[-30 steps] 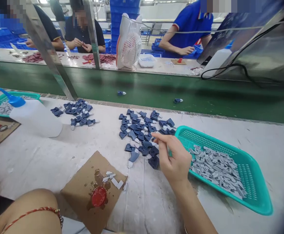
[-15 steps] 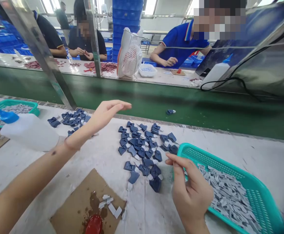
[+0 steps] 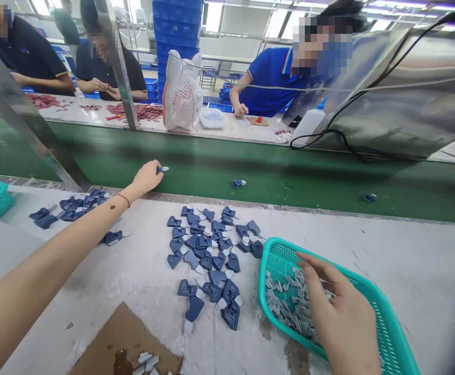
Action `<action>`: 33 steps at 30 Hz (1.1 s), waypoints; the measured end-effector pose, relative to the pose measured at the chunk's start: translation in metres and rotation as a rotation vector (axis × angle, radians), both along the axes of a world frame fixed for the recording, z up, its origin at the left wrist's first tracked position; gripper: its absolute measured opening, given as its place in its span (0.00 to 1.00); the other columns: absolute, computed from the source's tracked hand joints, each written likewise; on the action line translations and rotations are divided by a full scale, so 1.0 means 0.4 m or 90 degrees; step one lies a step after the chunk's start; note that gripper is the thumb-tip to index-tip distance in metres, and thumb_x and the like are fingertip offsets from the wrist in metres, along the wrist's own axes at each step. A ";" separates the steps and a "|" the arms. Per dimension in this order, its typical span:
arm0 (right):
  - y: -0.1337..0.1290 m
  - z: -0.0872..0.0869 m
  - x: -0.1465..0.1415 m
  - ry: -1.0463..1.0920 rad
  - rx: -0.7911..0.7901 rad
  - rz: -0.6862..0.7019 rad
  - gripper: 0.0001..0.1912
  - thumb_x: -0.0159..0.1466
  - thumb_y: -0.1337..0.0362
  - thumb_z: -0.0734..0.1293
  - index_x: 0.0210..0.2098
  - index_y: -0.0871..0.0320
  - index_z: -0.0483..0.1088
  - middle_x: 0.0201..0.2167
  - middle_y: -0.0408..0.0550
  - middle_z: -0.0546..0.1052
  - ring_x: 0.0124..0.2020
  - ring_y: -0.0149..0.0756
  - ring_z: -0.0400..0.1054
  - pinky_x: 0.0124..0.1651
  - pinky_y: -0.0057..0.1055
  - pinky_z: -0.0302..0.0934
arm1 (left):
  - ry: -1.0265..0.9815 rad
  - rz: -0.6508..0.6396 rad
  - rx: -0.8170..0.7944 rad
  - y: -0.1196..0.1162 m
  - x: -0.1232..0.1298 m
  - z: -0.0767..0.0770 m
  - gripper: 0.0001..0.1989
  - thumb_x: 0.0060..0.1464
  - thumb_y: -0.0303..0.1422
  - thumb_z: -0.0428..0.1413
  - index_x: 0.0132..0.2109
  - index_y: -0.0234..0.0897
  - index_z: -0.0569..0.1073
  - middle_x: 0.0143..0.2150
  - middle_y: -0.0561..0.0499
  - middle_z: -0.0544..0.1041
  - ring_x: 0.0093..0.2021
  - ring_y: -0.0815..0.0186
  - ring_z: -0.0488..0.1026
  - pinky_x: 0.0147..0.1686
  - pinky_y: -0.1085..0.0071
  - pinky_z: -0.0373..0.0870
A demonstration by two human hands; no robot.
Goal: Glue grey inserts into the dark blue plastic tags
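My left hand [image 3: 147, 178] is reached out over the green belt, its fingers closed on a small dark blue plastic piece [image 3: 159, 170] with a pale tab sticking out to the right. My right hand [image 3: 342, 307] hovers over a teal basket [image 3: 401, 333] of small light grey pieces [image 3: 286, 307]. Its thumb and forefinger are nearly pinched together, and anything between them is too small to make out. Between the hands, many dark blue pieces [image 3: 204, 242] with white tabs lie loosely spread on the white bench.
Wet brown cardboard [image 3: 110, 338] with a few white bits lies at the front. More blue pieces [image 3: 75, 208] and another teal basket [image 3: 1, 200] are at left. The green belt [image 3: 290, 182] carries two blue pieces. A metal post [image 3: 36, 125] stands left; co-workers sit across the belt.
My left hand has gone from above the bench, fingers stretched, to over the belt, where a blue piece shows in its fingers. My right hand has moved over the basket. The view has shifted right.
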State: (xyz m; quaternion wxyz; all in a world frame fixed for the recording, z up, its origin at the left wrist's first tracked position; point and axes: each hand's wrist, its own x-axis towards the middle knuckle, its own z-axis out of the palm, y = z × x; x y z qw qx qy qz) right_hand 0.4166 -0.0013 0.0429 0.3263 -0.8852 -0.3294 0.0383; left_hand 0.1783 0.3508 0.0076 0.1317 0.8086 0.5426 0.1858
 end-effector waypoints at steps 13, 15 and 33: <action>-0.053 -0.054 0.107 -0.046 -0.124 0.135 0.18 0.58 0.59 0.59 0.39 0.58 0.77 0.37 0.54 0.80 0.37 0.47 0.74 0.37 0.39 0.65 | -0.009 -0.267 -0.045 -0.148 0.468 -0.002 0.14 0.62 0.36 0.55 0.52 0.35 0.72 0.51 0.44 0.74 0.47 0.59 0.74 0.46 0.57 0.74; -0.058 -0.062 0.111 -0.056 -0.128 0.169 0.16 0.58 0.62 0.60 0.38 0.57 0.78 0.39 0.53 0.79 0.39 0.46 0.73 0.41 0.39 0.65 | -0.005 -0.279 -0.050 -0.160 0.446 0.001 0.14 0.62 0.36 0.55 0.52 0.35 0.72 0.51 0.44 0.74 0.47 0.60 0.74 0.46 0.57 0.74; -0.038 -0.016 0.050 -0.028 0.015 0.177 0.12 0.51 0.56 0.68 0.25 0.58 0.77 0.27 0.50 0.76 0.28 0.43 0.71 0.30 0.36 0.63 | -0.152 -0.342 -0.099 -0.386 0.070 0.064 0.11 0.57 0.39 0.56 0.39 0.34 0.71 0.46 0.43 0.74 0.49 0.54 0.69 0.48 0.59 0.65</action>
